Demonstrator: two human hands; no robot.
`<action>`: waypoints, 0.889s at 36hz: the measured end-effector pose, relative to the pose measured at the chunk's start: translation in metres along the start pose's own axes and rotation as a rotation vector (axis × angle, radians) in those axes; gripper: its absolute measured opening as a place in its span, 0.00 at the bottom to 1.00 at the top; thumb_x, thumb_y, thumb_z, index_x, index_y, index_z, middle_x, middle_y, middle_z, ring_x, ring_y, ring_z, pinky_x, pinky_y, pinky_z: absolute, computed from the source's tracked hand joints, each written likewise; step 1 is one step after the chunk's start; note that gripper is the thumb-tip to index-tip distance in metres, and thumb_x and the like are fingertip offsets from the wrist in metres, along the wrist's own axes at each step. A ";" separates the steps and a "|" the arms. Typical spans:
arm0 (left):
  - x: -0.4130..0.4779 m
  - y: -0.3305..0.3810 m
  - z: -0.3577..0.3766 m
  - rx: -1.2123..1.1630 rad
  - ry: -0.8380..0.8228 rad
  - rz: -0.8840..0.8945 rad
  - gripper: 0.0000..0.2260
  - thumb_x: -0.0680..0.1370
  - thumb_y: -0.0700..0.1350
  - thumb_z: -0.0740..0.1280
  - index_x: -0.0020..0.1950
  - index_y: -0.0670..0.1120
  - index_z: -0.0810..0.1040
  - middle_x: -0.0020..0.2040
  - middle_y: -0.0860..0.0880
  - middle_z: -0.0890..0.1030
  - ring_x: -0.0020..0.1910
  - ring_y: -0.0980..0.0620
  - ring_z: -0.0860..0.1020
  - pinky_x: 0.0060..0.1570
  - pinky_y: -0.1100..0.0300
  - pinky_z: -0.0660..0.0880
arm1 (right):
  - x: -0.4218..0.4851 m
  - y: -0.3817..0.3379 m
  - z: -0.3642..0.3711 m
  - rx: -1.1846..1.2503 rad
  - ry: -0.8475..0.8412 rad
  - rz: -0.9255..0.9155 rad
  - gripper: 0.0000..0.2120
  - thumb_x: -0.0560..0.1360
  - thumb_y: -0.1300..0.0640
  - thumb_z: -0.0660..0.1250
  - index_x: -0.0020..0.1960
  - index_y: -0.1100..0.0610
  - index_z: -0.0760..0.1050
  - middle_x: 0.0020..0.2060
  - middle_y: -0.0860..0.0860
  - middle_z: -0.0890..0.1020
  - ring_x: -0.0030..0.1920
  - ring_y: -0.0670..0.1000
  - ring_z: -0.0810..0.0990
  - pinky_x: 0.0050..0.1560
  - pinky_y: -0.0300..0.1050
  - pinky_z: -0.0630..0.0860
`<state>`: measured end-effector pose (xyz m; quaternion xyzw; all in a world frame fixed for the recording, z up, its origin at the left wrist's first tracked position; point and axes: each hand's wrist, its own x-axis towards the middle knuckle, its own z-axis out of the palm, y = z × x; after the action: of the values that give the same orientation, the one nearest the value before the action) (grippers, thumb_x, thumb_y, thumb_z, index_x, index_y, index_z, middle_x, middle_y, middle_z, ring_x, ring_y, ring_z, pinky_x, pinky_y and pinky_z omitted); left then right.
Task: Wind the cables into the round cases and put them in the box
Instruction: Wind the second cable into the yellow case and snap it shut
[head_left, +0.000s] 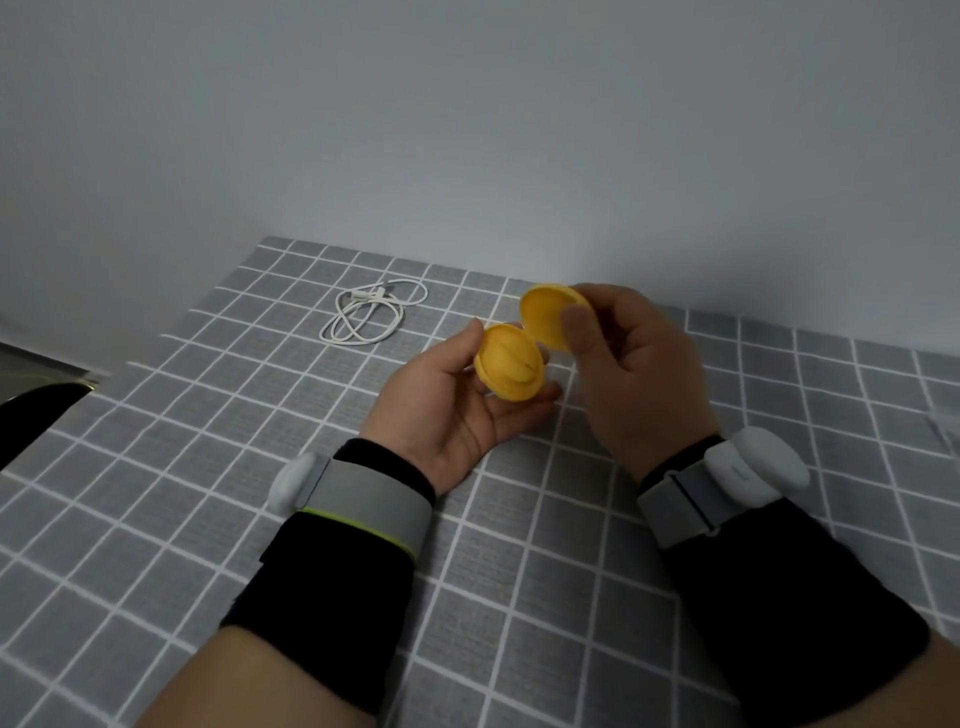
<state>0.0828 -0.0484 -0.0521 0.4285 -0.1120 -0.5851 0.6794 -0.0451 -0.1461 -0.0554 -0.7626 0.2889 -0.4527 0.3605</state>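
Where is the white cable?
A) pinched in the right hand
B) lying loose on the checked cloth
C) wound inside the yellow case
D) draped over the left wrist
B: the white cable lies in loose loops on the checked cloth, apart from the left hand and right hand holding the open yellow case.

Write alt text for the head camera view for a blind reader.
Two hands hold an opened yellow round case above a grey checked tablecloth: the left hand cups one half, the right hand pinches the other. A loosely coiled white cable lies on the cloth behind them, to the left.
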 end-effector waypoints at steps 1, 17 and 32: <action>0.001 0.000 0.000 0.022 -0.015 -0.006 0.25 0.80 0.54 0.58 0.68 0.38 0.74 0.59 0.36 0.80 0.43 0.39 0.83 0.40 0.51 0.82 | 0.001 0.002 -0.002 -0.003 0.042 0.029 0.03 0.80 0.48 0.65 0.52 0.41 0.77 0.40 0.36 0.82 0.41 0.38 0.81 0.43 0.34 0.77; -0.002 -0.002 0.003 0.130 -0.078 0.011 0.26 0.82 0.61 0.50 0.58 0.44 0.81 0.53 0.40 0.84 0.37 0.45 0.84 0.27 0.59 0.78 | 0.002 0.003 -0.003 -0.111 0.224 0.032 0.14 0.79 0.51 0.64 0.63 0.52 0.73 0.53 0.50 0.77 0.48 0.48 0.76 0.51 0.45 0.75; -0.001 0.000 0.004 -0.023 -0.115 0.050 0.27 0.75 0.55 0.63 0.66 0.37 0.76 0.57 0.35 0.80 0.45 0.39 0.83 0.48 0.48 0.82 | -0.009 -0.002 0.008 -0.245 -0.143 -0.212 0.19 0.70 0.42 0.71 0.56 0.50 0.81 0.60 0.52 0.75 0.61 0.56 0.73 0.63 0.34 0.62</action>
<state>0.0798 -0.0491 -0.0491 0.3832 -0.1547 -0.5927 0.6913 -0.0415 -0.1355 -0.0610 -0.8572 0.2334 -0.3945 0.2348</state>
